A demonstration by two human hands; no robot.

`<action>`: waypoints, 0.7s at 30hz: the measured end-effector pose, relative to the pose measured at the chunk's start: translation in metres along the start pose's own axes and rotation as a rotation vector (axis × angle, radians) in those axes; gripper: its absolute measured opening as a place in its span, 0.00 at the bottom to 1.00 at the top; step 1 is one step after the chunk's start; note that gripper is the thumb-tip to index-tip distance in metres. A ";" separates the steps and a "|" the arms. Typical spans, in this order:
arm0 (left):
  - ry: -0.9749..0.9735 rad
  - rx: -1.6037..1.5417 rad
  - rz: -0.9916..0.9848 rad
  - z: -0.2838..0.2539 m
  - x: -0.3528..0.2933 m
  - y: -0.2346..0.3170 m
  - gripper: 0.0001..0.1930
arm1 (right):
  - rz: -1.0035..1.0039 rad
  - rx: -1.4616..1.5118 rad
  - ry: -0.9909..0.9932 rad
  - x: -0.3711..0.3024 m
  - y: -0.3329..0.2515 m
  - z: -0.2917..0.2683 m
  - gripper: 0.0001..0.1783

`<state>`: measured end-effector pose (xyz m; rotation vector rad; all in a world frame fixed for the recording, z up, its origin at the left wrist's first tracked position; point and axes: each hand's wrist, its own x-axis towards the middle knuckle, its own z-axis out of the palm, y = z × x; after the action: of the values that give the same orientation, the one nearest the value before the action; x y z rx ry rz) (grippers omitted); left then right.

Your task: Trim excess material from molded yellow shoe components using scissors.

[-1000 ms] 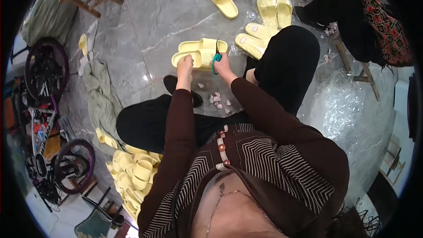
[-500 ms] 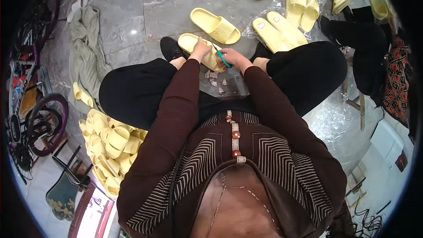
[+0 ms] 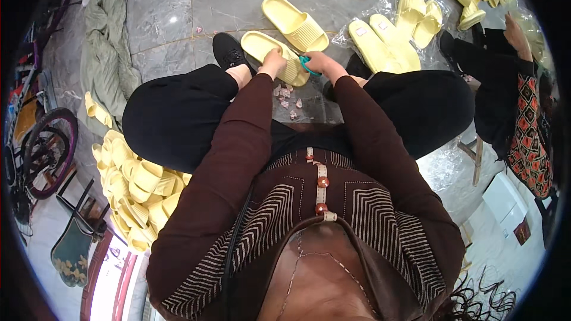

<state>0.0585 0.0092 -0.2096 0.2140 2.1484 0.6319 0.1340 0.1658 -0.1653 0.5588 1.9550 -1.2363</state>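
Note:
My left hand (image 3: 273, 63) is closed on a yellow slipper (image 3: 257, 42) on the floor between my feet, near its ribbed strap. My right hand (image 3: 322, 64) grips a pair of scissors (image 3: 306, 65) by its teal handles. The scissors reach to the right side of that slipper's strap; their blades are hard to make out. Just beyond lies a second yellow slipper (image 3: 289, 18), angled the same way. Small pinkish scraps (image 3: 285, 93) are scattered on the floor between my hands and my lap.
Wrapped yellow slippers (image 3: 380, 44) lie at the right on clear plastic. A big pile of slippers (image 3: 134, 184) stands by my left knee. Grey-green cloth (image 3: 107, 35) covers floor at the left. Another person's hand (image 3: 517, 37) shows at the far right, near more slippers.
The scissors have turned and shifted to the slipper's strap edge, their blades less visible. The view has moved slightly, and the other person's hand has come into sight at the right.

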 end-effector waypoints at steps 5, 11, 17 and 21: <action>-0.050 -0.096 -0.082 0.006 0.001 0.002 0.15 | -0.049 -0.186 0.054 0.033 0.004 0.002 0.20; -0.081 -0.235 -0.062 0.005 -0.004 0.005 0.13 | -0.216 -0.365 0.264 0.039 -0.008 -0.007 0.18; 0.152 0.118 0.046 -0.024 -0.003 -0.003 0.13 | -0.183 0.076 0.439 0.009 -0.041 -0.029 0.20; 0.566 -0.290 -0.116 -0.055 -0.017 0.070 0.14 | -0.109 0.526 0.482 -0.020 -0.034 -0.065 0.22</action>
<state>0.0210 0.0428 -0.1348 -0.2789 2.5374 1.0153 0.0998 0.2098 -0.1140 1.1105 2.0522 -1.8345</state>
